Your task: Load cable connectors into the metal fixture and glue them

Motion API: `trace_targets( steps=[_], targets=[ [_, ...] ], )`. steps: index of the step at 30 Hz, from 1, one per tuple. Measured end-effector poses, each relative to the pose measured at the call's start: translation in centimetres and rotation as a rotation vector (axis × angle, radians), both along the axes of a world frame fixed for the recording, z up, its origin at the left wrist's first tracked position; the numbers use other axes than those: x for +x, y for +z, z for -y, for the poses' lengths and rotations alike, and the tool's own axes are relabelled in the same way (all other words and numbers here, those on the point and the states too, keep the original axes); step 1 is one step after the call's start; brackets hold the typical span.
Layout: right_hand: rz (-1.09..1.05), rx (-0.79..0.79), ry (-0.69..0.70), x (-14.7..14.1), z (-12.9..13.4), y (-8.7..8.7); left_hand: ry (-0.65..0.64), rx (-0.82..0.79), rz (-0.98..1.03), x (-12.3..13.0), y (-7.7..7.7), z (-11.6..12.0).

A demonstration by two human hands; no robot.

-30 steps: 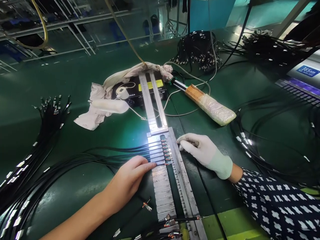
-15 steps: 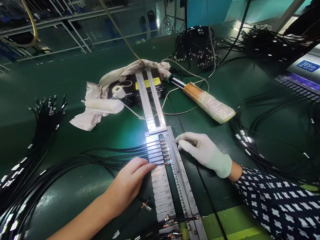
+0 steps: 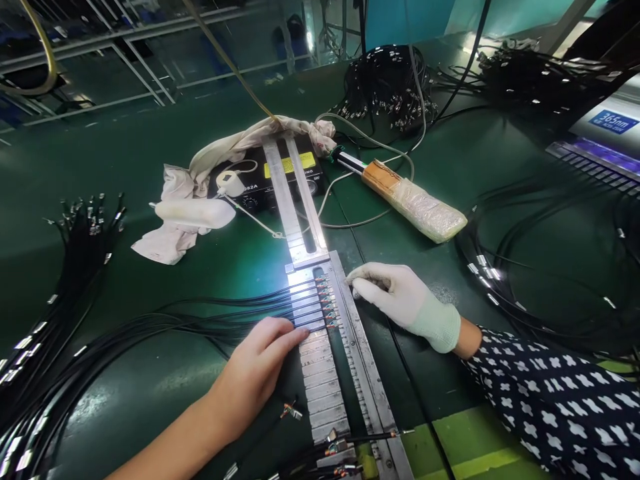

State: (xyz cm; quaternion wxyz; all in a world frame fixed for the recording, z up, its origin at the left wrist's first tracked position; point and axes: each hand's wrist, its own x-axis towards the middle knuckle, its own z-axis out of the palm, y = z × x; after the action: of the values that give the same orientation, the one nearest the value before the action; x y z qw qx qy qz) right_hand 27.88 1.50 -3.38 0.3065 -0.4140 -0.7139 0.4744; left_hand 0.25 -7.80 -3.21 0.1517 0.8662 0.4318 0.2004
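Observation:
A long slotted metal fixture (image 3: 320, 383) lies on the green table. Several black cables (image 3: 270, 308) cross it side by side, their stripped ends with small coloured wires (image 3: 329, 303) sitting over the slot under a bright light. My bare left hand (image 3: 263, 360) is closed at the fixture's left edge, its thumb and fingertips on the nearest cable of the row. My gloved right hand (image 3: 390, 293) is on the other side, fingers pinched together against the fixture's right rail (image 3: 353, 320). Whether anything small is between those fingertips is hidden.
Behind the fixture stands a black control box (image 3: 255, 190) draped with a cloth (image 3: 220, 153). A tool with a wrapped handle (image 3: 425, 207) lies to its right. Cable bundles (image 3: 80, 260) spread at left, another (image 3: 385, 87) at the back. A lit display device (image 3: 613, 123) stands at right.
The whole view has shifted slightly, so everything appears a little further left. Both hands and the row of cables keep the same places on the fixture.

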Motion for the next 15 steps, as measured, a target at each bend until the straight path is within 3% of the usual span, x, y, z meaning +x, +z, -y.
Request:
trace_targets(
  steps=[3,6,11,15],
  targets=[
    [0.014,0.011,-0.007,-0.1,0.0,0.1,0.085,0.142,-0.163,-0.7,-0.4,1.1],
    [0.049,0.010,-0.020,-0.1,0.0,0.2,0.044,0.174,-0.205,-0.5,0.0,1.3],
    [0.006,-0.010,-0.012,-0.2,0.0,0.2,-0.057,0.203,-0.240,2.6,0.7,-0.8],
    [-0.017,-0.004,0.014,0.3,0.8,0.3,-0.018,0.146,-0.257,3.7,1.7,-1.6]
  ],
)
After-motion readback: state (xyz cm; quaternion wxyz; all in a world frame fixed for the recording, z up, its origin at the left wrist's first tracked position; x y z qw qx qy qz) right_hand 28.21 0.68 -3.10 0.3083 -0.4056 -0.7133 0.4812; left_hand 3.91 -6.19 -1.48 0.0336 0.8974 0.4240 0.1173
